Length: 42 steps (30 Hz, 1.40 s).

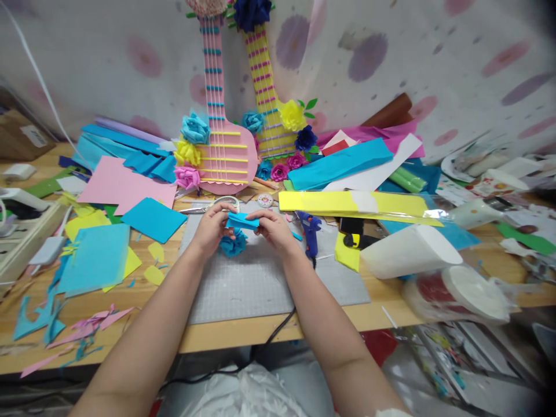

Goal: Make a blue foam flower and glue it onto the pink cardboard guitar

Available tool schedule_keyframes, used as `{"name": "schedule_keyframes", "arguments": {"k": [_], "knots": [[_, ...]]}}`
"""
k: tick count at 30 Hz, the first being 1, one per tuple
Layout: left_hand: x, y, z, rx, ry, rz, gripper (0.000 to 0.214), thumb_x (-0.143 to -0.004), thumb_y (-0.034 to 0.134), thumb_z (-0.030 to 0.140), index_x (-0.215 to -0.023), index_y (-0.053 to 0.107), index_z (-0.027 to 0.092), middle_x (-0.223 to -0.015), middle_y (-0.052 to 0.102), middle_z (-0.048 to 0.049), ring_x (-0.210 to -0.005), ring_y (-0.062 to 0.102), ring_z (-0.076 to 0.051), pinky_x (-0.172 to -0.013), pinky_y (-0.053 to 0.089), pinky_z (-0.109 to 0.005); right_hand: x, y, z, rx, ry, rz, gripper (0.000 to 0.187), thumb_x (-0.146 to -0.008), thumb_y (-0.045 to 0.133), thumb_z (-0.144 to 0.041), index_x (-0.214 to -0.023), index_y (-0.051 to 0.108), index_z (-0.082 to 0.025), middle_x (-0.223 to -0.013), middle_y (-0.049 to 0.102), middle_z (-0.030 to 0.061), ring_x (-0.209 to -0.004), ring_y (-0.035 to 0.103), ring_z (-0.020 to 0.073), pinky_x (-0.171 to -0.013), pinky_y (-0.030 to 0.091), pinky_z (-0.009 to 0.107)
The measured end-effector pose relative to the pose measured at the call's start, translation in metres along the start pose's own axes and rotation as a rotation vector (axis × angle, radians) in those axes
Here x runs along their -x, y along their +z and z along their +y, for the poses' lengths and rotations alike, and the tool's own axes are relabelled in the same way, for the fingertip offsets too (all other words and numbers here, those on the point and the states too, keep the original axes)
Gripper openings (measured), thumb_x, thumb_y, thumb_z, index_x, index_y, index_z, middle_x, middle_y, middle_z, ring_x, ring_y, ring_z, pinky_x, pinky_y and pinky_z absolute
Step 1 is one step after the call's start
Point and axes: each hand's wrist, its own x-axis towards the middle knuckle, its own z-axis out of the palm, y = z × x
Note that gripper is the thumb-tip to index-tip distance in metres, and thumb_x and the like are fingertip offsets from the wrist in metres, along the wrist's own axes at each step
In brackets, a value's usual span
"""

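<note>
Between my left hand [211,229] and my right hand [273,228] is a small folded strip of blue paper [241,221], pinched at both ends above the mat. Below it, a blue paper flower [233,244] rests on the grey cutting mat [243,289], near my left fingers. Scissors [217,205] with pale handles lie just behind my hands. A blue glue gun [310,234] is on the mat to the right of my right hand.
Two paper guitars, one pink [232,153] and one yellow [270,130], lean against the back wall. Yellow crepe paper [321,204] lies behind the glue gun. Paper scraps [87,327] cover the left side; a white roll [410,252] and a plastic tub [473,295] stand right.
</note>
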Motion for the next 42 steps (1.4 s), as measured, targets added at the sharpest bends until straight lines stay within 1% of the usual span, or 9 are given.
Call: {"name": "schedule_keyframes", "arguments": {"k": [5, 9, 13, 16, 22, 28, 32, 38, 42], "knots": [[0.002, -0.001, 0.003, -0.015, 0.025, -0.033, 0.025, -0.069, 0.055, 0.043, -0.072, 0.055, 0.019, -0.052, 0.046, 0.0034, -0.042, 0.046, -0.011, -0.037, 0.045, -0.025, 0.003, 0.001, -0.006, 0.103, -0.076, 0.002, 0.023, -0.059, 0.044, -0.020, -0.062, 0.067, -0.021, -0.060, 0.055, -0.0019, -0.053, 0.043, 0.0090, -0.052, 0.037, 0.023], [0.004, -0.001, 0.003, -0.126, 0.067, -0.003, 0.031, -0.060, 0.069, 0.040, -0.074, 0.051, 0.019, -0.057, 0.049, 0.0048, -0.045, 0.048, -0.009, -0.040, 0.047, -0.024, 0.003, 0.002, -0.006, 0.137, -0.096, -0.001, 0.021, -0.059, 0.044, -0.020, -0.061, 0.065, -0.021, -0.060, 0.056, -0.0023, -0.053, 0.043, 0.0088, -0.052, 0.038, 0.023], [0.004, 0.000, 0.002, -0.156, 0.102, 0.026, 0.036, -0.060, 0.070, 0.038, -0.085, 0.050, 0.020, -0.054, 0.044, 0.0080, -0.042, 0.047, -0.009, -0.042, 0.048, -0.025, 0.000, 0.003, -0.004, 0.075, -0.035, 0.036, 0.025, -0.066, 0.048, -0.026, -0.086, 0.063, -0.022, -0.062, 0.055, -0.0033, -0.053, 0.049, 0.0091, -0.052, 0.041, 0.023], [0.005, 0.002, 0.000, -0.146, 0.183, 0.054, 0.040, -0.062, 0.069, 0.036, -0.095, 0.049, 0.022, -0.055, 0.042, 0.0097, -0.042, 0.046, -0.008, -0.044, 0.048, -0.023, 0.000, 0.005, -0.003, -0.007, 0.064, 0.071, 0.034, -0.071, 0.052, -0.035, -0.104, 0.052, -0.024, -0.066, 0.055, -0.0039, -0.055, 0.054, 0.0109, -0.052, 0.044, 0.024], [0.004, 0.004, -0.004, -0.165, 0.200, 0.045, 0.045, -0.066, 0.067, 0.037, -0.103, 0.046, 0.022, -0.064, 0.057, 0.0063, -0.047, 0.057, -0.011, -0.043, 0.050, -0.023, 0.000, 0.006, 0.004, 0.050, -0.068, 0.067, 0.042, -0.062, 0.068, -0.036, -0.096, 0.048, -0.022, -0.069, 0.055, -0.0042, -0.056, 0.052, 0.0090, -0.053, 0.044, 0.022], [0.000, 0.003, -0.007, -0.193, 0.057, 0.048, 0.042, -0.060, 0.071, 0.040, -0.088, 0.049, 0.018, -0.060, 0.062, 0.0028, -0.051, 0.064, -0.017, -0.039, 0.047, -0.021, -0.004, 0.002, 0.009, 0.066, -0.133, 0.111, 0.040, -0.063, 0.067, -0.035, -0.096, 0.048, -0.022, -0.071, 0.055, -0.0037, -0.057, 0.050, 0.0091, -0.052, 0.043, 0.023], [-0.001, 0.002, -0.010, -0.176, 0.062, 0.080, 0.041, -0.054, 0.075, 0.036, -0.080, 0.051, 0.016, -0.056, 0.060, 0.0032, -0.054, 0.066, -0.019, -0.042, 0.049, -0.022, -0.004, 0.003, 0.010, 0.062, -0.135, 0.124, 0.042, -0.062, 0.068, -0.034, -0.096, 0.047, -0.022, -0.069, 0.055, -0.0044, -0.057, 0.050, 0.0094, -0.051, 0.043, 0.022], [0.001, 0.004, -0.002, -0.179, 0.020, 0.081, 0.044, -0.054, 0.075, 0.038, -0.086, 0.057, 0.015, -0.061, 0.063, 0.0008, -0.052, 0.062, -0.016, -0.044, 0.051, -0.026, -0.006, 0.003, 0.014, 0.086, -0.142, 0.124, 0.043, -0.062, 0.067, -0.034, -0.097, 0.046, -0.022, -0.068, 0.054, -0.0048, -0.057, 0.050, 0.0096, -0.052, 0.041, 0.023], [0.001, 0.007, -0.001, -0.178, 0.061, 0.129, 0.039, -0.053, 0.075, 0.042, -0.074, 0.061, 0.013, -0.057, 0.060, 0.0009, -0.051, 0.056, -0.013, -0.048, 0.051, -0.027, -0.005, 0.005, 0.015, 0.114, -0.145, 0.097, 0.042, -0.062, 0.067, -0.031, -0.097, 0.046, -0.022, -0.067, 0.054, -0.0046, -0.057, 0.050, 0.0101, -0.052, 0.040, 0.023]]}}
